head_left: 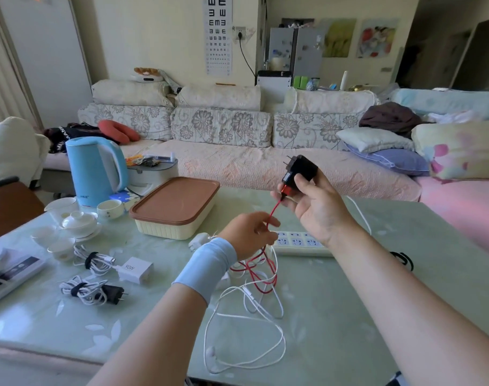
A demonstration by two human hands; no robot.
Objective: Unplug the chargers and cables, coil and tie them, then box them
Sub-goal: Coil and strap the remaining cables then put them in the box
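Though small, "90W" on white chgr (133, 270); red cable (271, 215), blk chgr (301, 169) in hands (248, 232) (317, 203)

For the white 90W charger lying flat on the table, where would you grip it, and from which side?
Probably from above, pinching the white 90W charger across its two narrow long sides. It lies flat on a broad face, so those sides stand exposed. The tied cable coil lies at its left end, so the top is the freest approach.

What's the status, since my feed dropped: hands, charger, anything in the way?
Right hand grips black charger, unplugged. Left hand pinches its red cable. Loose white cable tangled with it on table; box lidded.
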